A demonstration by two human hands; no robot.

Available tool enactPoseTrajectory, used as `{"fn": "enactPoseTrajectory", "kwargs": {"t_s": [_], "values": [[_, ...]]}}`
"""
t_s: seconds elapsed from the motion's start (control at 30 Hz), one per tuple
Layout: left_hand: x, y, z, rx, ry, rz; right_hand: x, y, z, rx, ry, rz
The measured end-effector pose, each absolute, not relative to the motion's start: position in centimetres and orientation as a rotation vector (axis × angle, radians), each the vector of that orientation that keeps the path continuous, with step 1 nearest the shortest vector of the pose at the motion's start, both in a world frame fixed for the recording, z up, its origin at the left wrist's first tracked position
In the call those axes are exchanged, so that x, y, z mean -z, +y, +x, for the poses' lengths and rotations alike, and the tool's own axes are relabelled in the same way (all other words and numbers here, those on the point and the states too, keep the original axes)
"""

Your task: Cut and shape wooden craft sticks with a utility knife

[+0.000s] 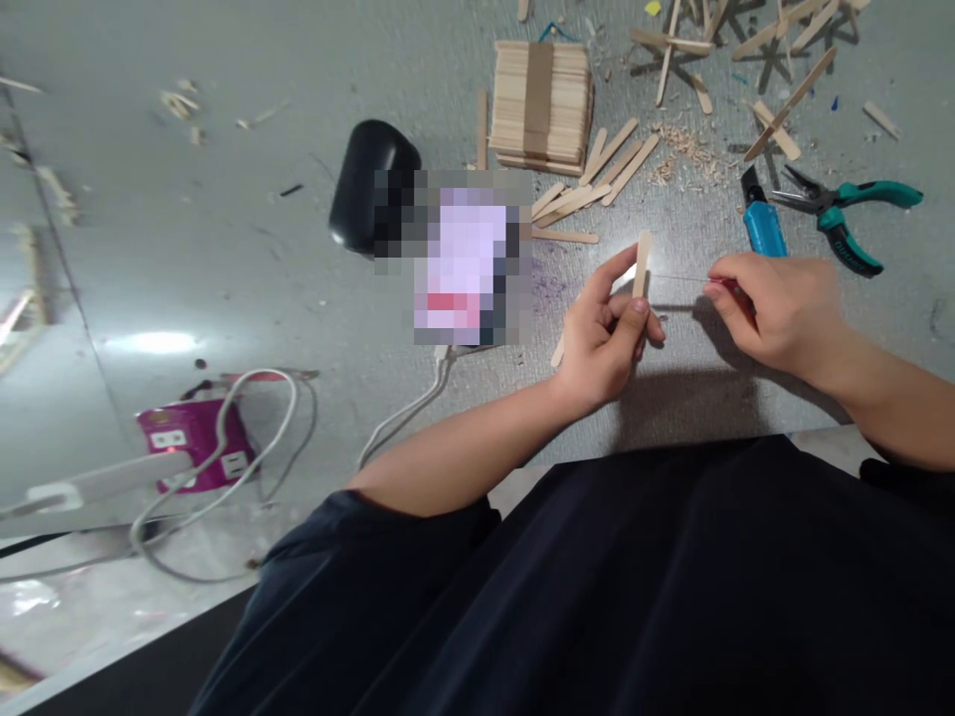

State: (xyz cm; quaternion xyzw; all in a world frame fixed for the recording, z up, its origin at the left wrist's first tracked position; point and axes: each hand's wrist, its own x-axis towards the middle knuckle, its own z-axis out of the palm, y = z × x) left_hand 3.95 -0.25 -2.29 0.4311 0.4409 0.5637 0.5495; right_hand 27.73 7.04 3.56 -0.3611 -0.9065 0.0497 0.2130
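Grey, faintly textured tabletop (284, 60) with bright patches of glare

Above the tabletop's near edge, the left hand (603, 338) is closed in a pinch: thumb and curled fingers grip the lower end of a pale, flat, round-ended wooden stick (642, 261), its index finger extended to the upper part. The right hand (783, 303), well apart on the other side, is curled round the red handle (733, 286) of a tool whose thin metal shaft (682, 278) points toward the stick; whether the tip touches it, I cannot tell.

The stick should be light, dry and fairly stiff, yet likely to split or snap under pressure. Its flat faces near the end suit a pinch, with fingertips clear of the tip. It looks plain and smooth, standing nearly straight up from the thumb.

Beyond the left hand lies a brown-banded stack of similar pale sticks (514, 109); just beyond the right, a blue cutter (765, 229) and teal-and-black pliers (828, 204).
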Motion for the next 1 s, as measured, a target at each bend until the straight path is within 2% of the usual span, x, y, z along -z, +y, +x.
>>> {"fn": "enactPoseTrajectory", "kwargs": {"t_s": [0.37, 1.0], "values": [[3.1, 0.0, 3.8, -1.316, 0.986, 1.027, -4.4, 6.9, 27.4, -0.053, -2.674, -1.01], [2.1, 2.1, 2.2, -0.971, 0.533, 0.811, -5.0, 8.0, 28.2, -0.021, -2.654, -0.939]]}}
